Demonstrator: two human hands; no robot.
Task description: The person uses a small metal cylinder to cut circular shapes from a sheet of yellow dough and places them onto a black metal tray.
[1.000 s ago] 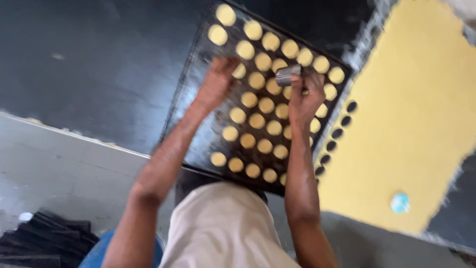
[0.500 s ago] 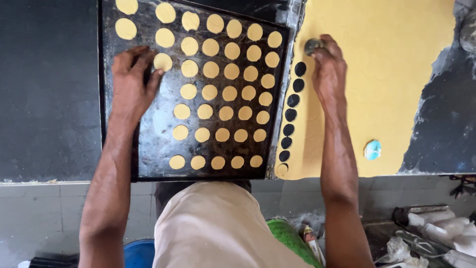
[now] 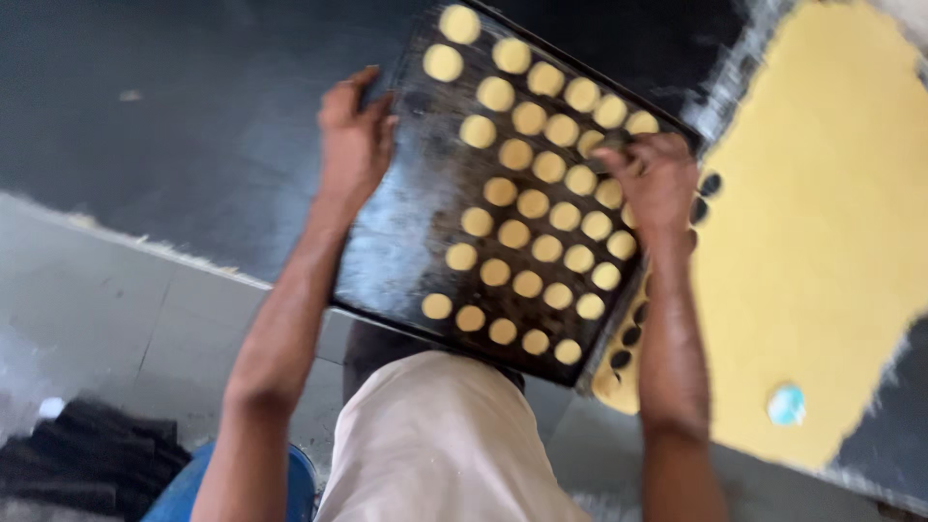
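A dark baking tray (image 3: 406,242) lies on the black tabletop (image 3: 174,126), turned askew: its long axis runs from the near left corner up toward the far right, so the far end points away and to the right. Rows of small round dough discs (image 3: 530,203) cover most of it, while the left strip is bare metal.

The left hand (image 3: 355,140) rests on the tray's far left edge, fingers curled over the rim, holding the tray. The right hand (image 3: 655,179) lies over the tray's right edge, on top of the discs there; its fingers are bent, but the blur hides whether its grip has anything in it.

Just right of the tray, touching or nearly so, spreads a yellow sheet of rolled dough (image 3: 822,242), with a line of round cut-out holes (image 3: 628,333) along its left border. A small pale blue round thing (image 3: 786,404) sits on the near part of the sheet. Near left, below the tabletop, a dark pile (image 3: 87,454) lies on the grey floor.
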